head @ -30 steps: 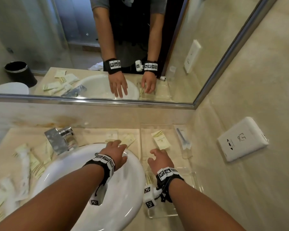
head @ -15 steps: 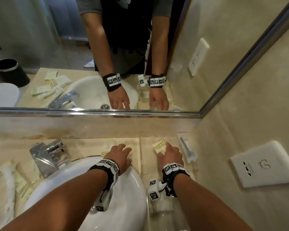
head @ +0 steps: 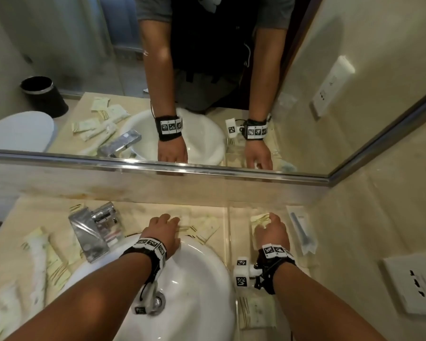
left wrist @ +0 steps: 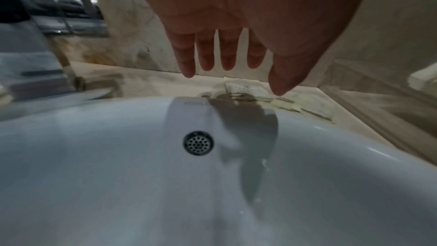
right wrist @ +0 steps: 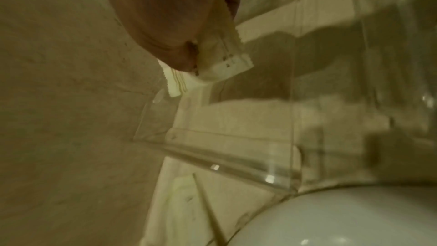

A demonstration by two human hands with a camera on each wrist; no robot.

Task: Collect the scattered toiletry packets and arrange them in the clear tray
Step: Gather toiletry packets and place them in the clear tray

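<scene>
Two pale striped toiletry packets (head: 204, 228) lie on the counter behind the white sink (head: 194, 279). My left hand (head: 167, 223) reaches over the sink rim to them; in the left wrist view its fingers (left wrist: 227, 61) are straight and spread just above these packets (left wrist: 250, 89). The clear tray (head: 228, 244) stands right of the sink. My right hand (head: 271, 228) is inside its far end, where thumb and fingers (right wrist: 175, 51) pinch one toiletry packet (right wrist: 224, 59) above a second one (right wrist: 175, 83). Another packet (head: 256, 313) lies at the tray's near end.
A chrome faucet (head: 94, 230) stands left of my left hand, with several more packets (head: 44, 257) scattered beyond it. A bagged toothbrush (head: 301, 232) lies right of the tray against the side wall. A white wall socket (head: 413, 284) sticks out there. The mirror (head: 207, 94) hangs close behind.
Both hands have moved forward toward the back wall. The right hand has reached the packet at the tray's far end and now pinches it. The left hand now covers the packets behind the sink.
</scene>
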